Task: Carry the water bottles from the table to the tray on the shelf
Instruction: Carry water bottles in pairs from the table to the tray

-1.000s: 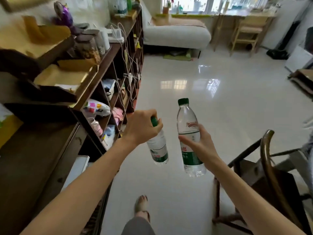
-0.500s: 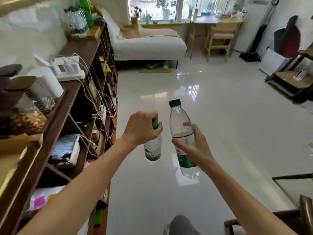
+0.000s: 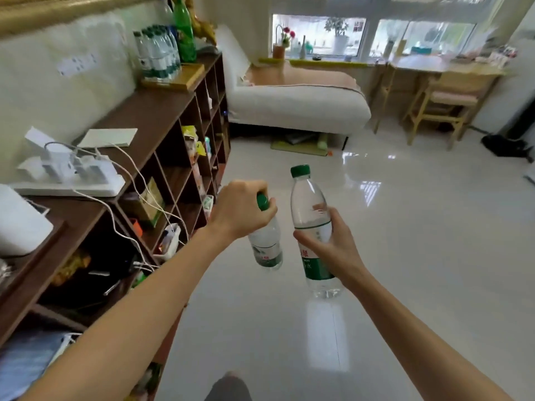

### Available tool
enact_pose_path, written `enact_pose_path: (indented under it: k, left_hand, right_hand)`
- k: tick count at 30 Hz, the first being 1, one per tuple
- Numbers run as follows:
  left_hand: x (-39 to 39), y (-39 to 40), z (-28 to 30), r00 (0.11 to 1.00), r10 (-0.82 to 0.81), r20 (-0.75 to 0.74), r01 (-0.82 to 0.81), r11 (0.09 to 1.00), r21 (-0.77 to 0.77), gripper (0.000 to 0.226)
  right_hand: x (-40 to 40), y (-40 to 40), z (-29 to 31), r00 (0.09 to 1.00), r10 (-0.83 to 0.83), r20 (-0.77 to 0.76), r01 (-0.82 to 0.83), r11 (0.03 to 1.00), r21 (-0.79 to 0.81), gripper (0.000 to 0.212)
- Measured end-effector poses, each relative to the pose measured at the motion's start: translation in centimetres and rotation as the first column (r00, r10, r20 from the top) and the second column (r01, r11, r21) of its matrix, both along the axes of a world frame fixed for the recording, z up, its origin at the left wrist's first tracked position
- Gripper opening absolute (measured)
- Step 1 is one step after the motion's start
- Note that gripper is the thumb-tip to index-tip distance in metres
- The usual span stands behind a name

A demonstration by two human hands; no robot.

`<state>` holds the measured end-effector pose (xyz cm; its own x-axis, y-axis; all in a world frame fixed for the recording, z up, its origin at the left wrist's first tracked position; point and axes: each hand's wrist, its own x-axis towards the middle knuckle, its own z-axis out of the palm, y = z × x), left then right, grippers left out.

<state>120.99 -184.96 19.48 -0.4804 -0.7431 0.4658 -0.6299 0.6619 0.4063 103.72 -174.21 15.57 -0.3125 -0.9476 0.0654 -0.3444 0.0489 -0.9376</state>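
Two clear plastic water bottles with green caps and green labels are carried in the air above the glossy white tiled floor (image 3: pixel 405 256), beside the dark brown wooden cubby shelf (image 3: pixel 150 117). The left hand (image 3: pixel 241 211) clasps the smaller bottle (image 3: pixel 266 247) by its neck and cap, so it hangs down. The right hand (image 3: pixel 333 247) wraps around the middle of the taller bottle (image 3: pixel 311 209), held upright. At the shelf's far end a light wooden tray (image 3: pixel 185 78) already holds a cluster of similar bottles (image 3: pixel 157 53).
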Motion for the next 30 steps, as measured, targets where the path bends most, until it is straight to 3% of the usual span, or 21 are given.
enact_pose_path:
  k: [7,15,25,30]
  left_hand:
    - [-5.9,-17.1,-0.5,0.996,0.057,0.064,-0.053,0.997,-0.063,0.022]
    - [-11.9,-38.7,1.1,0.997,0.079,-0.003,-0.079,0.994,-0.077,0.03]
    - [-15.8,-63.5,1.9,0.955,0.239,-0.175,-0.274,0.938,-0.212,0.022]
    - [-14.9,-75.8,2.2,0.888,0.424,-0.181,-0.456,0.865,-0.211,0.022]
  right_hand:
    - [-6.2,-18.5,-0.9,0.998,0.069,-0.004,-0.069,0.998,0.015,0.054]
    - [-12.8,-39.2,0.4,0.998,0.066,-0.012,-0.066,0.998,0.011,0.049]
    - [-18.2,-66.5,0.0,0.973,0.223,-0.063,-0.225,0.974,-0.016,0.055]
    - [-18.3,-81.5,1.2,0.926,0.374,-0.05,-0.376,0.925,-0.058,0.056]
